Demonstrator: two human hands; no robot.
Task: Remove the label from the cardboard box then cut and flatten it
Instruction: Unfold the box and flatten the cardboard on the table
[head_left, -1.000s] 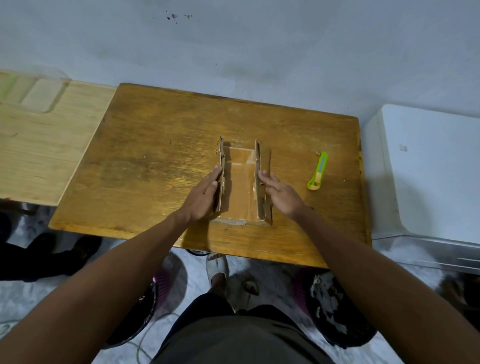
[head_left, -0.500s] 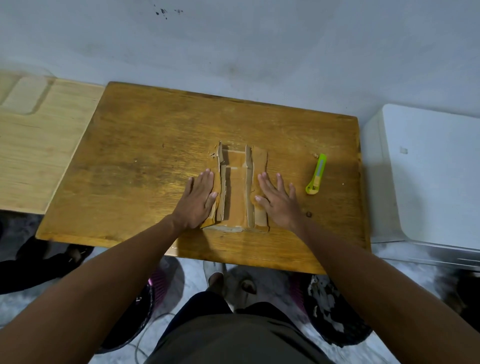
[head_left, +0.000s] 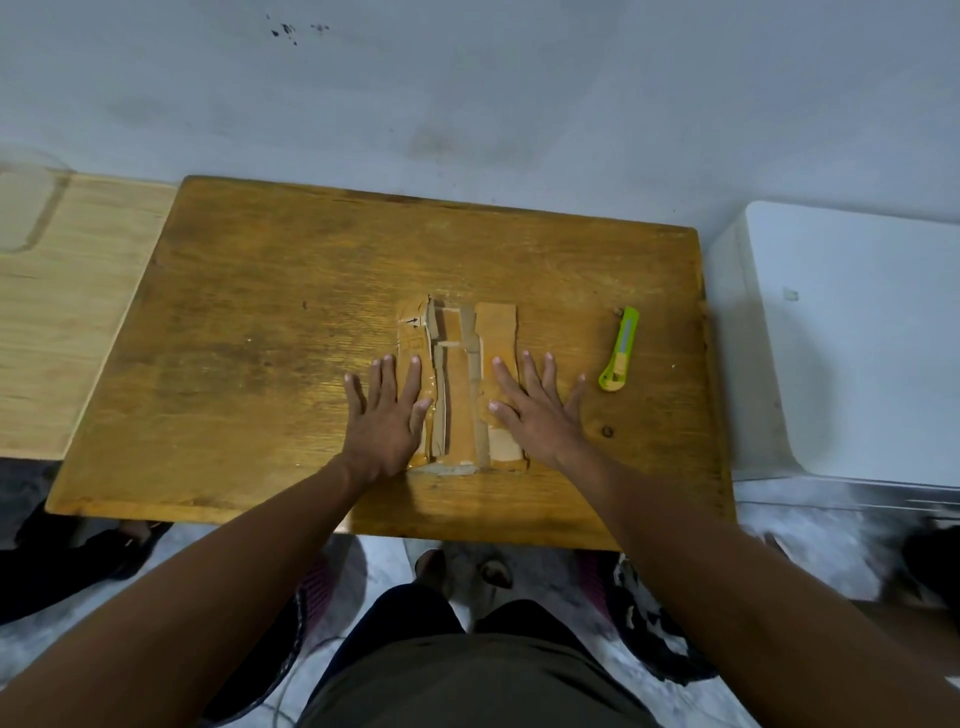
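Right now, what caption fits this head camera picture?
Both hands, left and right, press the cut cardboard box flat.

cardboard box (head_left: 460, 384) laid flat on table (head_left: 260, 364), centre-near | cutter (head_left: 619, 349) placed right of it, apart

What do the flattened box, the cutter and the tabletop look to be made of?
Flattened box: brown cardboard, matte, with ragged cut edges; the glossy patch near the left hand is probably packing tape.
Cutter: lime-green body, smooth like plastic, with a grey strip along its slider; no blade shows.
Tabletop: wood, grain lines visible, amber varnish with a slight sheen, worn darker in patches.
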